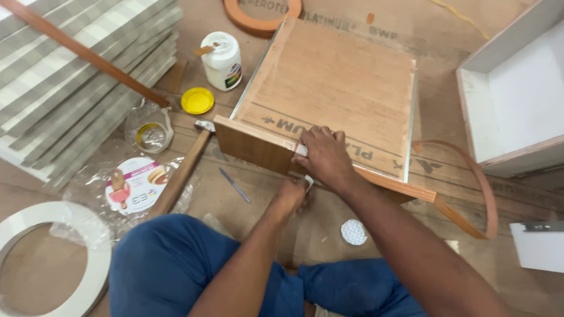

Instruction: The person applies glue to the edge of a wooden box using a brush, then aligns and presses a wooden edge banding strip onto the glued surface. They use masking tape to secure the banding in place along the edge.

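Our right hand (325, 157) presses flat on the plywood drawer box's (329, 82) near edge on the floor; our left hand (289, 196) seems closed on a small tool. The loose wood-grain edge strip (470, 176) could bond crooked if pressure slips.

A: You've got one view only, head-mounted, pitched steeply down over your own knees (194, 264) at the plywood floor (329, 235).

B: How close?

A: Arm's reach. Your forearms enter from the bottom edge, and the wooden box (329, 88) sits centre frame. No second view, so nothing overlaps.
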